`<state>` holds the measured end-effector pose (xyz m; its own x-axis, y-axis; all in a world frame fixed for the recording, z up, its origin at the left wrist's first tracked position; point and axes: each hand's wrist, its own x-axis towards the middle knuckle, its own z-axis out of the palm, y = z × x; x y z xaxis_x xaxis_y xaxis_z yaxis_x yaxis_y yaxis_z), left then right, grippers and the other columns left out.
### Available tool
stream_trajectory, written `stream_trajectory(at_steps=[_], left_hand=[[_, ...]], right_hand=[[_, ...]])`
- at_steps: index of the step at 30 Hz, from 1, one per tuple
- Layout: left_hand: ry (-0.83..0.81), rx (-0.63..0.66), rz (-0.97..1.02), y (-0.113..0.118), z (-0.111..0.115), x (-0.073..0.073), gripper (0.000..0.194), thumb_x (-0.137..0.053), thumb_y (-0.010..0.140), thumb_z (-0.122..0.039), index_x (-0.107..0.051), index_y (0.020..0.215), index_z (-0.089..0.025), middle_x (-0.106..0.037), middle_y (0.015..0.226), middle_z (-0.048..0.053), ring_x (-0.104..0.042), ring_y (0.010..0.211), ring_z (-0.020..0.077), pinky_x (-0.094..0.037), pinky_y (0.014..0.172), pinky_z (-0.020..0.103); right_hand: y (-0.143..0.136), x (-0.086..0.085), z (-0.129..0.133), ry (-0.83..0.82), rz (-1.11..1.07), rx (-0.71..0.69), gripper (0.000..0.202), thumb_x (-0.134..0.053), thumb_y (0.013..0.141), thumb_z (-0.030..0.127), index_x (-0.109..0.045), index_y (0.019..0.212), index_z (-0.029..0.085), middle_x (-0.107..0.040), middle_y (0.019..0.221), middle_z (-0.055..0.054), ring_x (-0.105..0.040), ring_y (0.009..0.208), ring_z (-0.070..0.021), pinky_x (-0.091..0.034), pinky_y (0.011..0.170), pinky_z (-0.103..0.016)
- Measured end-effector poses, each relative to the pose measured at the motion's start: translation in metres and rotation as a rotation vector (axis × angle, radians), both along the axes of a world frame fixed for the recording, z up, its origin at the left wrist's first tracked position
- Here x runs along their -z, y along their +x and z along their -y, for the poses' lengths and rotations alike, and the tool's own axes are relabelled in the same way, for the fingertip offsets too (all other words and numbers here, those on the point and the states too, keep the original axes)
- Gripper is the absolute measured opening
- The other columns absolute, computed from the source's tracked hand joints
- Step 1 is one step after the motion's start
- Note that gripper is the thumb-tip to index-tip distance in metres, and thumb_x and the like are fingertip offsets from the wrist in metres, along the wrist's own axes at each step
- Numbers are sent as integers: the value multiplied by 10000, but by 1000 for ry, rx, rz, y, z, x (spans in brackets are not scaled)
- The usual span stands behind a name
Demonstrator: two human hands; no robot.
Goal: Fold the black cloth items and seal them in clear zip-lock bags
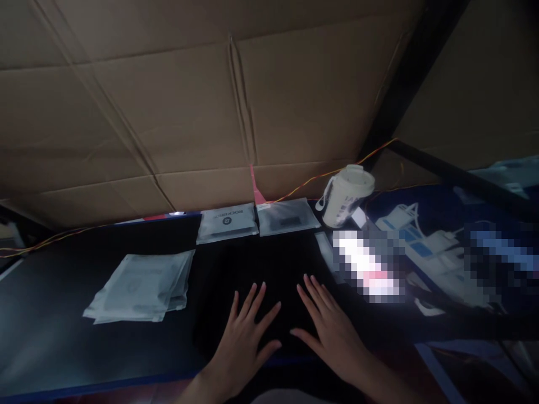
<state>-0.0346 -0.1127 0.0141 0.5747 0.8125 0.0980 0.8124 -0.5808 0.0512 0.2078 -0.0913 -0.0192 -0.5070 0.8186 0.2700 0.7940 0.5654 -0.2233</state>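
Observation:
Fingers spread and palm down, my left hand (pixel 248 331) rests at the near middle of the dark table. Beside it, my right hand (pixel 332 331) lies palm down too, with its fingers apart. Neither hand holds anything. Beneath them is a deep black surface (pixel 282 269), perhaps folded cloth; its edges are too dark to tell. A stack of frosted zip bags (pixel 137 286) lies to the left, apart from my left hand. Beyond my fingertips are a frosted zip bag with a printed logo (pixel 227 223) and another zip bag (pixel 288 217) holding something dark.
A pale lidded cup (pixel 347 199) with a strap stands at the back right. Nearby are a bright pixelated object (pixel 366 264) and a power strip with plugs (pixel 416 241). Cardboard (pixel 315 95) walls the back, with a yellow-red wire (pixel 314 179) along it. A dark metal bar (pixel 455 168) crosses the right.

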Motion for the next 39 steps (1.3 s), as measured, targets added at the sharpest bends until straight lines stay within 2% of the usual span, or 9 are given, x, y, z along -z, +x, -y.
stream_trajectory(at_steps=[4, 8, 14, 19, 24, 28, 32, 35, 39], left_hand=[[-2, -30, 29, -3, -10, -6, 614, -399, 929, -511, -215, 1475, -302, -218, 1549, 117, -251, 1397, 318, -325, 1046, 581], [97, -210, 48, -14, -30, -4, 565, -394, 938, -490, -304, 1452, -273, -250, 1535, 140, -246, 1398, 325, -290, 1062, 590], [96, -308, 22, -39, -42, 12, 605, -405, 913, -545, -311, 1448, -277, -297, 1515, 149, -273, 1384, 342, -320, 1026, 616], [80, -302, -25, -38, -43, 9, 608, -362, 918, -565, -336, 1439, -252, -311, 1500, 185, -276, 1379, 358, -306, 1022, 636], [76, -235, 44, -25, -71, 2, 642, -366, 917, -570, -341, 1437, -195, -238, 1527, 193, -166, 1414, 333, -240, 1089, 581], [-32, -176, 107, -27, -94, 8, 675, -385, 908, -579, -312, 1447, -180, -177, 1547, 180, -121, 1422, 312, -240, 1110, 526], [-55, -193, 135, -34, -100, 19, 655, -401, 910, -569, -292, 1455, -224, -158, 1559, 142, -111, 1423, 306, -231, 1114, 530], [-40, -192, 120, -33, -98, 17, 652, -419, 910, -551, -306, 1449, -201, -176, 1550, 166, -124, 1418, 316, -240, 1106, 541], [45, -142, 107, -27, -85, -2, 609, -470, 911, -490, -360, 1415, -166, -237, 1525, 197, -172, 1413, 315, -266, 1099, 542]], right_hand=[[-5, -7, -15, 7, -13, 24, 723, -441, 868, 610, -358, 1436, 171, -359, 1479, -147, -336, 1359, -299, -385, 1054, -498], [-15, -12, -52, 30, -18, 76, 724, -368, 884, 633, -437, 1384, 115, -365, 1470, -176, -303, 1374, -301, -307, 1093, -515], [-11, 6, -79, 20, 4, 126, 812, -338, 867, 676, -413, 1388, 56, -311, 1481, -230, -217, 1403, -311, -257, 1108, -520], [-10, 8, -78, 22, 46, 132, 807, -311, 870, 683, -425, 1383, 71, -320, 1479, -224, -218, 1404, -312, -185, 1121, -540], [-20, 3, -102, 33, 37, 167, 814, -259, 880, 683, -400, 1399, 71, -279, 1495, -228, -181, 1413, -314, -138, 1122, -556], [-20, 8, -116, 17, 67, 184, 859, -237, 870, 703, -383, 1404, 47, -284, 1487, -244, -183, 1411, -320, -157, 1120, -535], [-15, 12, -115, 27, 96, 196, 856, -234, 866, 710, -369, 1417, 69, -285, 1492, -224, -198, 1407, -321, -146, 1120, -537], [-19, 3, -114, 17, 137, 217, 868, -287, 856, 710, -403, 1391, 36, -317, 1463, -262, -251, 1382, -368, -132, 1104, -587], [-51, -28, -118, 69, 94, 119, 721, -411, 890, 591, -482, 1325, 20, -445, 1378, -285, -376, 1316, -390, -113, 1093, -627]])
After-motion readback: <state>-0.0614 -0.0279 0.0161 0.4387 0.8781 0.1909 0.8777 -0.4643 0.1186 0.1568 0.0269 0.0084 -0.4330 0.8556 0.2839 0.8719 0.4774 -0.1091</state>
